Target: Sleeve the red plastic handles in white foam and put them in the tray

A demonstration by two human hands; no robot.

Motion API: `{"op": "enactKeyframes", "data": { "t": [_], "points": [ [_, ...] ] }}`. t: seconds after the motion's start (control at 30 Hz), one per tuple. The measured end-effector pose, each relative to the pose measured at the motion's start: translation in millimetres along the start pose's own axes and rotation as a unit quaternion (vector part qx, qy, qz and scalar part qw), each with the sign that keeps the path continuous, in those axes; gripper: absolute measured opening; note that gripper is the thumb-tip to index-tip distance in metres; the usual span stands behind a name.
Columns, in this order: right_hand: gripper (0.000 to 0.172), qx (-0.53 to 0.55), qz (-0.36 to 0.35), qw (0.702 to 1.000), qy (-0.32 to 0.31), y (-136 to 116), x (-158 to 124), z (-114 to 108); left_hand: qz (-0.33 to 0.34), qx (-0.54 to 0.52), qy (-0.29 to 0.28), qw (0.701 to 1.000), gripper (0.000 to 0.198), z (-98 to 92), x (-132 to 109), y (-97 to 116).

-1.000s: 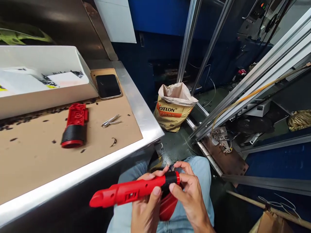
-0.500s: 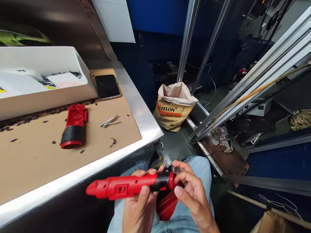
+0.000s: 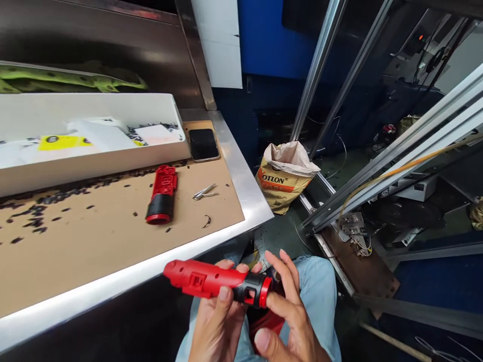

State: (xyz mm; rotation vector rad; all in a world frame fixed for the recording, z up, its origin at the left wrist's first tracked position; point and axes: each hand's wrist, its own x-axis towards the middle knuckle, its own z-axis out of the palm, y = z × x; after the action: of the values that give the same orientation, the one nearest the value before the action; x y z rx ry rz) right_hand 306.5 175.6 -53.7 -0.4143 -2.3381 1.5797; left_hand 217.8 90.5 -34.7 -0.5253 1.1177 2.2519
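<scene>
My left hand (image 3: 217, 322) grips a long red plastic tool housing (image 3: 206, 279) with a black collar and red ring (image 3: 256, 291) at its right end, held over my lap. My right hand (image 3: 287, 314) curls around that collar end, fingers touching it. A second red piece (image 3: 266, 324) lies on my lap under the hands, mostly hidden. On the table lies another red and black housing part (image 3: 161, 195), with a small metal clip (image 3: 205, 192) beside it.
The cardboard-covered table (image 3: 94, 241) has a steel edge and is strewn with black shavings. A white tray (image 3: 94, 156) and a phone (image 3: 204, 145) sit at its back. A paper sack (image 3: 286, 173) stands on the floor, with metal rails (image 3: 396, 156) to the right.
The view has shifted, so the table now sits further right. The red housing has turned in my hands, its collar end tilting down, and my right fingers have closed in on the collar.
</scene>
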Motion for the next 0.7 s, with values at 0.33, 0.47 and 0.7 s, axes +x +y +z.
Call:
{"op": "enactKeyframes", "data": {
  "t": [0.33, 0.47, 0.7],
  "points": [
    [0.032, -0.257, -0.224, 0.938, -0.051, -6, 32, -16, 0.002, 0.009, 0.017, 1.000, 0.051, -8.8, -2, 19],
    [0.029, -0.310, -0.274, 0.910, -0.037, -7, 36, -24, 0.010, 0.007, 0.020, 1.000, 0.053, -5.2, -3, 27],
    [0.034, -0.157, -0.207, 0.964, 0.049, -2, 27, -10, 0.033, -0.014, 0.019, 0.999, 0.052, -0.3, -2, 32]
  ]
}}
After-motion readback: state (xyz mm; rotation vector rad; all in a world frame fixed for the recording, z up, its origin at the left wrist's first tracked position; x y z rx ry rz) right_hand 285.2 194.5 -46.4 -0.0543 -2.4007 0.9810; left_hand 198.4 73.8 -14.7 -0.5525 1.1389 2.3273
